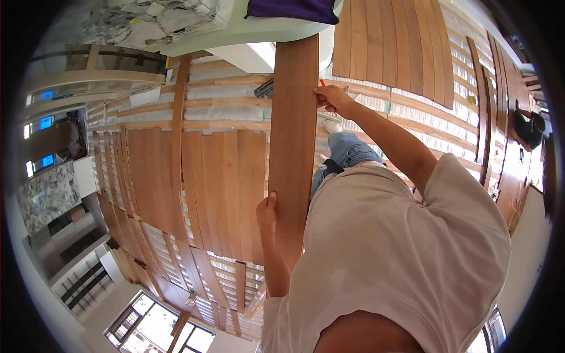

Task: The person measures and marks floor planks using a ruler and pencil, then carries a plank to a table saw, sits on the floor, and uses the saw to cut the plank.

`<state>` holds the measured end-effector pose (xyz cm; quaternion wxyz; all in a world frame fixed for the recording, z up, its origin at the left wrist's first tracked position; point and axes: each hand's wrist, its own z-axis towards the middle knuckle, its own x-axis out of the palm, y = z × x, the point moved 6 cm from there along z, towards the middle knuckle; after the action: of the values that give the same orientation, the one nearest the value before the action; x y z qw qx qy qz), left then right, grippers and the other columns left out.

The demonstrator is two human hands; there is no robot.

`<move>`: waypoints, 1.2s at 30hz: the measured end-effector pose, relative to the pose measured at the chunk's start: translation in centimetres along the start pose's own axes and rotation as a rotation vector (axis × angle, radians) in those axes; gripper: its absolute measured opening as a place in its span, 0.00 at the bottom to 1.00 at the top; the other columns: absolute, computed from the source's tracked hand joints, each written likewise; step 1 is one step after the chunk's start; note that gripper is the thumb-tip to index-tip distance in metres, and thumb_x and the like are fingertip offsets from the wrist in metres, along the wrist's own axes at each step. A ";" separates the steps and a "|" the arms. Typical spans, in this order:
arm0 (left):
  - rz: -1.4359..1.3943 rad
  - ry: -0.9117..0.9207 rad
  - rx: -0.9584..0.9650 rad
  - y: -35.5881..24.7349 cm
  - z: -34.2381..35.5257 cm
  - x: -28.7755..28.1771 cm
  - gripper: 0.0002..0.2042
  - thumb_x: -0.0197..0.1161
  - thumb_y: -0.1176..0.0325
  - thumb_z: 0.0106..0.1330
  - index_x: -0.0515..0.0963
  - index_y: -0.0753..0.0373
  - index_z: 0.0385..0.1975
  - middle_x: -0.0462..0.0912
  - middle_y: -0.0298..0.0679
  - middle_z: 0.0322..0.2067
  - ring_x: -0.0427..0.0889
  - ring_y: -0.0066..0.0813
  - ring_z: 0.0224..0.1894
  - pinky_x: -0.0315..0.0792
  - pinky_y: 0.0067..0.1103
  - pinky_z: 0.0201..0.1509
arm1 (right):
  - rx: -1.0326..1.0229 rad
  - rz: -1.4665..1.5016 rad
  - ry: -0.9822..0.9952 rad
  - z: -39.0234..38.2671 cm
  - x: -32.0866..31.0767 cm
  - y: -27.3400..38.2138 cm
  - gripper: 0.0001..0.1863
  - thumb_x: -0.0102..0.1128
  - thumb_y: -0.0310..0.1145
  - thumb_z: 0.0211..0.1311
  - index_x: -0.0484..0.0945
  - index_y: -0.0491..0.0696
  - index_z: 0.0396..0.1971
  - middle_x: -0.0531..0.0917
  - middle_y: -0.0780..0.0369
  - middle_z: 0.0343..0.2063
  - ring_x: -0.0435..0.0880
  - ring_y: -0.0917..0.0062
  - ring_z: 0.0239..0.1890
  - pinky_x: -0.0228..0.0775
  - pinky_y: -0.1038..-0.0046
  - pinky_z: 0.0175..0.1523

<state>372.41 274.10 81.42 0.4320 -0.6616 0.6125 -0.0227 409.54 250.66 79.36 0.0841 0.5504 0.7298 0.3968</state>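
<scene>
A long brown wooden plank (291,141) runs upright through the middle of the view, its far end against a pale green curved edge (300,32). My left hand (268,212) grips the plank's left edge near my body. My right hand (334,100) is closed on a red pencil or marker (323,83) at the plank's right edge, near the far end. A dark tool (264,89), too small to make out, lies partly behind the plank on the left.
Floor boards (223,188) lie on pale battens (223,125) to the left, with more boards (388,44) at upper right. A purple cloth (291,12) rests on the green edge. Another person (528,129) crouches at the far right. Marble (47,194) shows at far left.
</scene>
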 end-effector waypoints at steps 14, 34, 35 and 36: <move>0.074 -0.018 -0.057 -6.9 -0.2 4.5 0.30 0.58 0.45 0.69 0.73 0.73 0.22 0.67 0.40 0.16 0.60 0.27 0.23 0.60 0.29 0.28 | -0.014 0.112 0.021 2.4 -4.4 3.2 0.14 0.51 0.39 0.71 0.78 0.43 0.39 0.85 0.61 0.34 0.84 0.80 0.33 0.52 0.84 0.20; 0.046 -0.075 -0.310 -8.5 -8.0 17.6 0.24 0.56 0.49 0.71 0.80 0.71 0.31 0.81 0.56 0.28 0.76 0.55 0.31 0.70 0.40 0.38 | 0.193 -0.240 0.149 2.8 -12.1 3.5 0.17 0.43 0.38 0.73 0.78 0.42 0.40 0.87 0.61 0.36 0.84 0.84 0.32 0.52 0.83 0.20; 0.040 -0.090 -0.312 -8.4 -8.8 18.6 0.25 0.55 0.49 0.71 0.80 0.71 0.31 0.81 0.57 0.30 0.77 0.57 0.34 0.70 0.41 0.40 | 0.200 -0.256 0.165 2.4 -12.3 3.5 0.17 0.43 0.38 0.73 0.79 0.43 0.39 0.87 0.61 0.35 0.84 0.84 0.31 0.52 0.83 0.21; 0.031 -0.102 -0.313 -8.2 -9.6 19.3 0.25 0.55 0.49 0.71 0.80 0.71 0.31 0.81 0.57 0.30 0.77 0.57 0.34 0.70 0.41 0.40 | 0.210 -0.278 0.179 2.4 -12.9 3.0 0.17 0.43 0.39 0.73 0.79 0.44 0.39 0.87 0.62 0.35 0.84 0.84 0.31 0.52 0.83 0.22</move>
<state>378.34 251.86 82.71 0.3545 -0.7116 0.5959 0.1133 418.04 240.88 75.71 0.0150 0.4124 0.8408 0.3504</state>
